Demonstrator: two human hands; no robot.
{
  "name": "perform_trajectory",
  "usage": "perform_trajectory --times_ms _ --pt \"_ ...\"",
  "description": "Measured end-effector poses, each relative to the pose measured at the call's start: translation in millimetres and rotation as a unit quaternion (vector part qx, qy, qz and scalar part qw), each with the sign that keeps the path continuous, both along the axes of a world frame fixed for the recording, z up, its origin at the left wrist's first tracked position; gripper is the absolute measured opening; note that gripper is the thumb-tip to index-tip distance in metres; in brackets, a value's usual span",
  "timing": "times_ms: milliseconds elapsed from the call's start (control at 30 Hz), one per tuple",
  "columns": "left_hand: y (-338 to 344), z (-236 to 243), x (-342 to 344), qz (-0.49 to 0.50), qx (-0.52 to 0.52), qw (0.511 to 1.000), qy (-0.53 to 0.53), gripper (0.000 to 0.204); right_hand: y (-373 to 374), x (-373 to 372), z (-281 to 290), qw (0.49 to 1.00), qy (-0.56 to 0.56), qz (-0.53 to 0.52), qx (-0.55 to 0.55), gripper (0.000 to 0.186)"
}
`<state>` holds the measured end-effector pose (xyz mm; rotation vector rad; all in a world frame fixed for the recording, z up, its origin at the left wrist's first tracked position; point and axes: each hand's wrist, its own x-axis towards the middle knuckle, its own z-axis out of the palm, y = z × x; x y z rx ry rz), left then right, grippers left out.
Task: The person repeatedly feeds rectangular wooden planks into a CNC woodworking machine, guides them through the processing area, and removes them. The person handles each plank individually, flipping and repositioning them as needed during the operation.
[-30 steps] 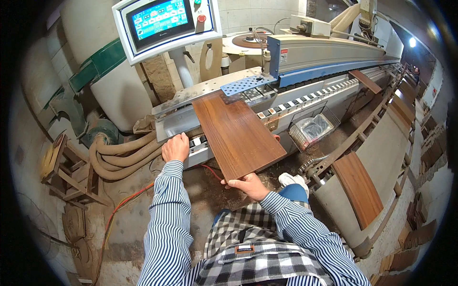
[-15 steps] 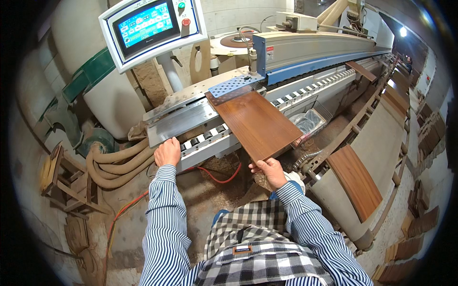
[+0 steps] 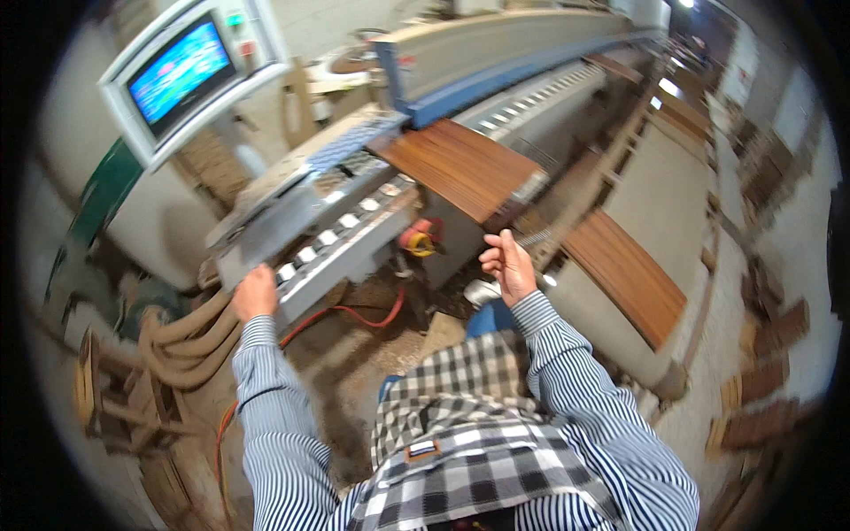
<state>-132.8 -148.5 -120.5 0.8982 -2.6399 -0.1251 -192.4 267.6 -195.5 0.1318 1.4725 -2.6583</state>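
A brown wood-grain board (image 3: 467,165) lies across the machine's roller track, its inner end under the blue-and-beige machine beam (image 3: 522,66). Just short of the board's near corner, my right hand (image 3: 508,265) hovers with nothing in it, fingers loosely bent and apart. At the near end of the white roller rail (image 3: 341,232), my left hand (image 3: 256,292) is closed over the edge; its fingertips are hidden. A second wood-grain board (image 3: 625,276) lies flat on the conveyor belt to the right.
A control panel with a lit screen (image 3: 181,71) stands at upper left. Thick ribbed hoses (image 3: 190,350) and a wooden stool (image 3: 133,389) are at the left. A red hose (image 3: 376,320) crosses the floor. Stacked boards (image 3: 770,389) line the right side.
The board has slid farther along the track, away from me, and my right hand has let go of it. My left hand stays at the rail end. The whole view has shifted.
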Motion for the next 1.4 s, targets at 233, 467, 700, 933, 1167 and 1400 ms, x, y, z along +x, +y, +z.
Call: perform_trajectory --times_ms 233,467,700,933,1167,1400 --pt "-2 -4 -3 -0.026 -0.04 0.999 -0.009 0.053 157 119 -96 0.907 -0.014 -0.307 0.29 0.063" --pt "-8 -11 -6 -0.043 -0.032 0.999 0.007 0.051 274 190 -112 0.819 -0.147 -0.481 0.276 0.068" --pt "-9 -12 -5 -0.03 -0.035 0.999 0.001 0.05 245 202 -117 0.779 -0.183 -0.444 0.402 0.051" --pt "-5 -9 -3 -0.022 -0.027 0.999 -0.002 0.049 225 176 -94 0.871 -0.232 -0.428 0.07 0.043" --pt "1 4 1 -0.008 -0.023 1.0 -0.002 0.051 236 153 -133 0.918 -0.172 -0.348 -0.081 0.028" --pt "1 -4 -2 -0.005 -0.007 1.0 0.026 0.049 207 195 -106 0.956 -0.128 -0.193 -0.18 0.018"
